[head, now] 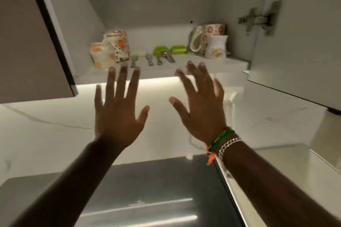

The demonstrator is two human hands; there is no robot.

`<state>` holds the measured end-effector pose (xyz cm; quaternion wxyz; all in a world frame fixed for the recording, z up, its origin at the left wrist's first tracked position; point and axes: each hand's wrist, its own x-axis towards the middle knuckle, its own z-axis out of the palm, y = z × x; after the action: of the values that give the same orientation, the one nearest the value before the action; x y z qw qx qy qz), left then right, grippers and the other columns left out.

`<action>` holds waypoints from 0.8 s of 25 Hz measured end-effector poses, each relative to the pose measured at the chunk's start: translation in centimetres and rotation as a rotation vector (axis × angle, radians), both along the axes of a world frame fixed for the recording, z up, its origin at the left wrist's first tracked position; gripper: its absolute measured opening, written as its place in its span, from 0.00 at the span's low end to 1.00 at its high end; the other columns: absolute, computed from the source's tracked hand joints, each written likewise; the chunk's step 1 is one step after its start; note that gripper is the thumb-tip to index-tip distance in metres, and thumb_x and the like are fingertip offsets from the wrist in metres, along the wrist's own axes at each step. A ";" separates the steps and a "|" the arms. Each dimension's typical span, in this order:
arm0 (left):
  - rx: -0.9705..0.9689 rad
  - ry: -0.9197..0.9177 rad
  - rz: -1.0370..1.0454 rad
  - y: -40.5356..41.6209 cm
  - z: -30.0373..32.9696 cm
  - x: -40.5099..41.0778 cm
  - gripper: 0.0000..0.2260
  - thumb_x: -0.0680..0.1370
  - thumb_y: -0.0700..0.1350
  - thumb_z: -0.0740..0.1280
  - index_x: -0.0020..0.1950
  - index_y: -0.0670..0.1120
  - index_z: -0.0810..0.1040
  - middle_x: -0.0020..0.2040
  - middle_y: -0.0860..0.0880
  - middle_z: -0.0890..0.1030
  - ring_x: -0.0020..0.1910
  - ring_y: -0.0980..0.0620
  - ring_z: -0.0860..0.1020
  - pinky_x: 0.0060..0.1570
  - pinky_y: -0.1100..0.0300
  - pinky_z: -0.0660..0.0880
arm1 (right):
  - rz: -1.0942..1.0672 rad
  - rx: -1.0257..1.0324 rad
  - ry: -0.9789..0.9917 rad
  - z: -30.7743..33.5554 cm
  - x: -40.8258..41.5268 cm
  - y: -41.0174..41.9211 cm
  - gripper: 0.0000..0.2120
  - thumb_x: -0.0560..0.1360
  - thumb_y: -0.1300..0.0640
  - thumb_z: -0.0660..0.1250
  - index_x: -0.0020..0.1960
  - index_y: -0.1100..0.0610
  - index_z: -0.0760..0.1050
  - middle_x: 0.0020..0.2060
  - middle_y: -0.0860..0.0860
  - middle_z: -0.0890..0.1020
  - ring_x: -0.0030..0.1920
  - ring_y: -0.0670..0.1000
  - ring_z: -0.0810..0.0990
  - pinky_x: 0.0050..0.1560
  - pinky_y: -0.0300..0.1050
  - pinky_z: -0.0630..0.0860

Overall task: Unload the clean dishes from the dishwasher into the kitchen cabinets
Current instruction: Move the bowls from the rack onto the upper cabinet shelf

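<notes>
Head view: both hands are raised w/ fingers spread straight, holding nothing. The left hand (118, 110) and right hand (201, 105) hover just below the front edge of the white cabinet shelf (184, 69), apart from everything on it.

Clean dishes already sit on that shelf. At left is a cluster of white ceramic mugs with orange flower print (108, 49). At right, a white mug with red flowers (215, 29) stands behind a plain white mug with a pale floral decal (215, 47). Between the groups lie several steel forks and spoons (150, 59), in front of two lime-green plastic pieces (169, 49) (can't tell what they are).

Handling, as a guess: the mugs are stiff, glazed, prob. slippery if damp and chip easily when knocked together, so take each by the handle or round the body, one at a time. The cutlery is light and rigid; pinch mid-handle.

The dishwasher itself isn't in view, so what's left to unload can't be told.
</notes>
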<state>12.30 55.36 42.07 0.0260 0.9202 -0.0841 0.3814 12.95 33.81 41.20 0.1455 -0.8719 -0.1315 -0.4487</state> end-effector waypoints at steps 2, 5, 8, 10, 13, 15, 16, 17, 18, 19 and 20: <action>-0.161 0.096 -0.084 -1.5 -3.0 -2.7 0.37 0.79 0.62 0.60 0.83 0.54 0.47 0.84 0.49 0.40 0.82 0.44 0.41 0.77 0.34 0.51 | 0.025 0.056 0.119 -3.9 -3.1 -0.9 0.28 0.82 0.36 0.52 0.78 0.45 0.62 0.81 0.47 0.57 0.80 0.54 0.55 0.73 0.63 0.61; -0.249 0.277 -0.297 -5.0 -9.2 -8.1 0.35 0.78 0.58 0.67 0.81 0.55 0.55 0.83 0.46 0.54 0.82 0.42 0.52 0.74 0.36 0.62 | 0.045 0.165 0.330 -11.4 -10.4 -2.4 0.25 0.80 0.38 0.56 0.72 0.48 0.68 0.72 0.50 0.69 0.71 0.55 0.69 0.66 0.59 0.71; -0.307 0.666 -0.557 -10.3 -18.5 -15.5 0.27 0.77 0.55 0.70 0.75 0.55 0.69 0.74 0.47 0.71 0.72 0.44 0.70 0.68 0.44 0.71 | -0.047 0.327 0.649 -23.3 -23.2 -5.5 0.13 0.77 0.47 0.64 0.57 0.52 0.78 0.55 0.53 0.79 0.55 0.56 0.78 0.58 0.54 0.75; -0.275 0.900 -0.667 -14.1 -24.7 -21.1 0.22 0.76 0.50 0.73 0.70 0.52 0.76 0.68 0.46 0.77 0.66 0.44 0.76 0.65 0.51 0.72 | -0.256 0.439 0.821 -30.7 -33.9 -8.4 0.08 0.77 0.49 0.65 0.48 0.52 0.79 0.46 0.53 0.80 0.48 0.55 0.79 0.52 0.53 0.77; -0.237 1.115 -0.824 -19.8 -30.1 -27.8 0.10 0.74 0.43 0.75 0.51 0.58 0.82 0.51 0.52 0.85 0.53 0.53 0.83 0.55 0.62 0.75 | -0.660 0.629 0.787 -35.7 -47.8 -13.6 0.12 0.79 0.47 0.62 0.43 0.53 0.78 0.38 0.50 0.81 0.40 0.51 0.78 0.43 0.46 0.73; -0.157 1.152 -0.971 -24.7 -30.6 -32.0 0.11 0.75 0.42 0.75 0.40 0.59 0.82 0.38 0.61 0.84 0.41 0.66 0.82 0.42 0.74 0.72 | -0.888 0.701 0.699 -35.4 -55.1 -17.5 0.11 0.79 0.47 0.63 0.42 0.51 0.78 0.35 0.47 0.80 0.37 0.48 0.76 0.40 0.45 0.71; -0.113 1.156 -1.037 -27.0 -30.3 -34.0 0.11 0.75 0.43 0.75 0.39 0.59 0.81 0.35 0.63 0.82 0.39 0.69 0.80 0.39 0.77 0.69 | -0.959 0.710 0.646 -34.9 -57.8 -19.3 0.09 0.78 0.48 0.65 0.42 0.50 0.78 0.35 0.46 0.80 0.36 0.48 0.76 0.39 0.44 0.71; -0.093 1.162 -1.107 -29.4 -30.0 -35.9 0.10 0.76 0.44 0.75 0.40 0.59 0.81 0.34 0.63 0.82 0.38 0.69 0.79 0.38 0.77 0.68 | -1.008 0.710 0.605 -34.7 -60.1 -21.1 0.08 0.78 0.49 0.66 0.43 0.50 0.79 0.35 0.46 0.80 0.36 0.47 0.76 0.38 0.44 0.72; -0.094 1.168 -1.166 -31.7 -29.7 -37.8 0.08 0.77 0.45 0.74 0.41 0.58 0.82 0.35 0.63 0.82 0.39 0.68 0.80 0.39 0.75 0.69 | -1.032 0.714 0.593 -34.5 -62.0 -22.8 0.06 0.78 0.50 0.67 0.43 0.49 0.80 0.35 0.46 0.81 0.36 0.47 0.77 0.38 0.44 0.73; -0.111 1.191 -1.212 -34.1 -29.8 -39.5 0.06 0.77 0.45 0.73 0.44 0.57 0.84 0.38 0.61 0.83 0.40 0.66 0.80 0.41 0.73 0.71 | -1.051 0.725 0.605 -34.8 -63.5 -24.4 0.06 0.78 0.50 0.67 0.44 0.49 0.80 0.36 0.46 0.81 0.36 0.48 0.77 0.39 0.45 0.74; -0.116 1.209 -1.236 -36.2 -30.1 -40.7 0.04 0.77 0.45 0.73 0.45 0.54 0.85 0.40 0.60 0.83 0.41 0.65 0.81 0.43 0.71 0.73 | -1.065 0.739 0.626 -35.4 -64.5 -25.8 0.06 0.78 0.50 0.67 0.44 0.49 0.80 0.36 0.46 0.81 0.37 0.48 0.78 0.39 0.45 0.75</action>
<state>-28.35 19.16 11.95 0.3158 0.7515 -0.5215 -0.2521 -51.52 8.00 5.79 0.2234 -0.7992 0.5198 -0.2028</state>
